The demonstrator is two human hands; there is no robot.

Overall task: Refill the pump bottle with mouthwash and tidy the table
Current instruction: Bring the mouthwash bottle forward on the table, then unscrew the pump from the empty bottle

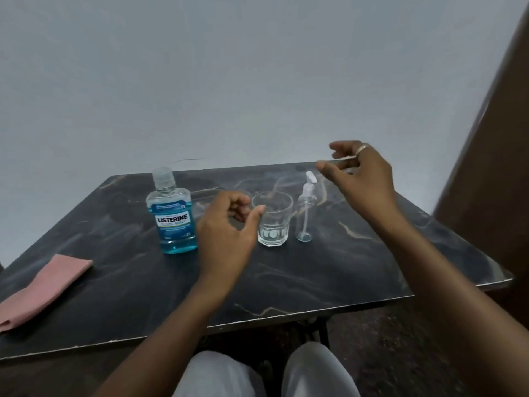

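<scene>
- Mouthwash bottle stands up straight on the dark table, left of the middle. It has blue liquid in it and its cap is on.
- Far to its left I see a pink cloth lying flat, close to the table's left edge.
- My left hand floats over the table between the mouthwash bottle and the glass. Its fingers are curled loosely and it holds nothing. The thumb tip is right by the glass rim, but I cannot tell if it touches.
- I see the glass standing up straight, clear, and it looks empty.
- Just right of the glass stands the little clear pump bottle, with its white pump on top.
- My right hand is up in the air, above and behind the pump bottle. Its fingers are spread and a bit bent, holding nothing. One finger wears a ring.
</scene>
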